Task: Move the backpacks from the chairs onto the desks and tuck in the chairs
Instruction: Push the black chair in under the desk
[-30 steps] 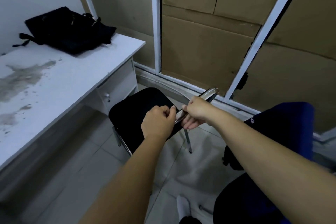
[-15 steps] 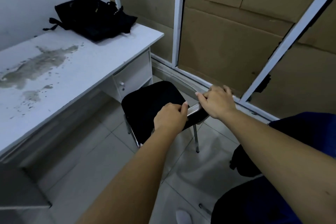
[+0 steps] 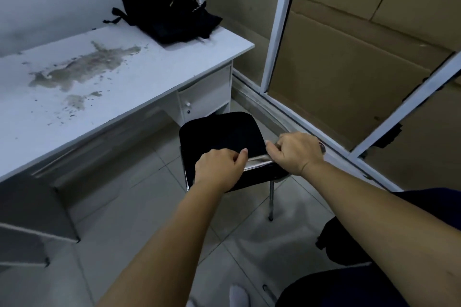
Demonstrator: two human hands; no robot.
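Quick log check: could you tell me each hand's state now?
Left hand: grips the chair back rail.
Right hand: grips the same rail.

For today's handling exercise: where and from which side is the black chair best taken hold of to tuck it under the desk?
Judging by its pose, take the chrome back rail of the black chair from behind, one grip on each side. The rail runs crosswise at the edge away from the desk, so an even push should send it straight in. The left hand and right hand hold it that way.
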